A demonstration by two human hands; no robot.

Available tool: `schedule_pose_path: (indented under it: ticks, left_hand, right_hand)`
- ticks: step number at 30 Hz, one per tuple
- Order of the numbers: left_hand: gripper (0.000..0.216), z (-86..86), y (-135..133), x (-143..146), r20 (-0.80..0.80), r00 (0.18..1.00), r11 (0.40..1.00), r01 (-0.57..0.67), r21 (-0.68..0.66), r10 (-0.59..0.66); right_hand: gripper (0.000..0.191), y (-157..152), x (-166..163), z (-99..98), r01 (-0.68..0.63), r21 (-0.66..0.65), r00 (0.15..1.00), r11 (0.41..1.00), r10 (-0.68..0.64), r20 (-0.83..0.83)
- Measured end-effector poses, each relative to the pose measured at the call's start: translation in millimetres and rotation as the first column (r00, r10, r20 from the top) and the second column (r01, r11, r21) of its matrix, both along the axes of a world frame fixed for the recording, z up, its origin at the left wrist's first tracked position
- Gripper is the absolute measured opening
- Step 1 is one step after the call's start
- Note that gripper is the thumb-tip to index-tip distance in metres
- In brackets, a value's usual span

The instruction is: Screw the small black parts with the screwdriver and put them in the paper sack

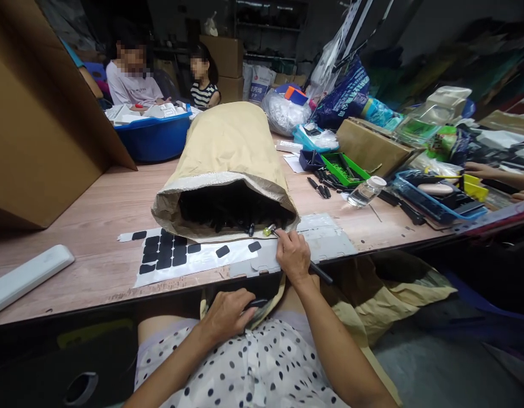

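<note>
My right hand [294, 255] is closed round a slim black rod [320, 273], which sticks out below the palm toward the lower right. Just past its fingertips, at the sack's mouth, is a small yellow-green and metallic piece [269, 230]; I cannot tell whether it joins the rod. Low over the lap, my left hand [230, 311] has its fingers closed on a smooth black piece [257, 304], partly hidden. A tan paper sack [232, 141] lies on the table, its open mouth facing me and many black parts [228, 212] inside. Black stickers [165, 249] on a white sheet lie before it.
A cardboard box [36, 113] and a white oblong device [32, 277] are on the left. Behind stands a blue basin [151, 136]. To the right are a green tray [345, 170], a clear jar [366, 191] and a blue tray [436, 198]. Other people sit across the table.
</note>
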State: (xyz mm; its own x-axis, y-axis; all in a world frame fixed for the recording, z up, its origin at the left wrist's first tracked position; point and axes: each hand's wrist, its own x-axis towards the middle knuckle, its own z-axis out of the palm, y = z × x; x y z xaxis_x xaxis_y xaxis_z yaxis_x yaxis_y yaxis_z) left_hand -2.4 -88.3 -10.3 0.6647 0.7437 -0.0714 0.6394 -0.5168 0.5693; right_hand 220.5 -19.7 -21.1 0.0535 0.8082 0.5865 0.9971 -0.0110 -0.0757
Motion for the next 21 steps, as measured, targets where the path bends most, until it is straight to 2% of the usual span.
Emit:
schedule_pose_path:
  ticks: [3, 5, 9, 11, 13, 15, 17, 19, 20, 21]
  left_hand:
    - [0.019, -7.7, -6.0, 2.0, -0.330, 0.941, 0.978, -0.129, -0.163, 0.069]
    - [0.021, -10.6, -4.7, 3.3, -0.479, 0.877, 0.959, -0.173, -0.224, 0.046]
    - [0.028, -9.2, -3.0, 5.7, -0.560, 0.828, 0.941, -0.155, -0.301, -0.042]
    - [0.030, -1.0, -1.7, 6.8, -0.532, 0.842, 0.938, -0.113, -0.327, -0.085]
    - [0.029, 14.5, 3.7, 7.7, -0.448, 0.889, 0.939, -0.065, -0.337, -0.099]
    - [0.025, 34.9, 16.1, 8.5, -0.288, 0.954, 0.942, -0.024, -0.334, -0.078]
    - [0.022, 55.1, 36.7, 9.5, -0.102, 0.995, 0.957, -0.034, -0.288, 0.004]
    - [0.023, 69.4, 63.9, 10.8, 0.030, 0.980, 0.976, -0.195, -0.092, 0.199]
    - [0.024, 73.4, 78.7, 11.6, 0.075, 0.948, 0.949, -0.311, 0.040, 0.308]
    - [0.026, 75.4, 93.4, 12.5, 0.105, 0.908, 0.896, -0.417, 0.155, 0.405]
  right_hand:
    - [0.030, 0.1, -0.8, 0.8, 0.005, 0.005, 1.000, 1.000, -0.006, 0.010]
    - [0.030, 0.1, -1.3, 1.0, 0.003, 0.015, 1.000, 1.000, -0.003, 0.019]
    - [0.029, 0.2, -1.8, -0.4, 0.011, 0.029, 0.999, 1.000, -0.012, 0.036]
    - [0.029, 0.3, -2.1, -1.7, 0.021, 0.017, 0.999, 1.000, -0.021, 0.031]
    - [0.030, 0.3, -2.1, -2.7, 0.029, 0.000, 0.999, 1.000, -0.029, 0.022]
    - [0.031, 0.2, -2.0, -3.3, 0.031, -0.012, 0.999, 0.999, -0.030, 0.017]
    - [0.030, 0.0, -1.9, -3.2, 0.027, -0.016, 1.000, 1.000, -0.027, 0.015]
    - [0.030, 0.1, -2.1, -2.8, 0.023, -0.017, 1.000, 1.000, -0.023, 0.013]
    - [0.030, 0.1, -2.3, -2.6, 0.023, -0.016, 1.000, 1.000, -0.022, 0.012]
    - [0.029, 0.2, -2.7, -2.2, 0.023, -0.014, 1.000, 1.000, -0.023, 0.011]
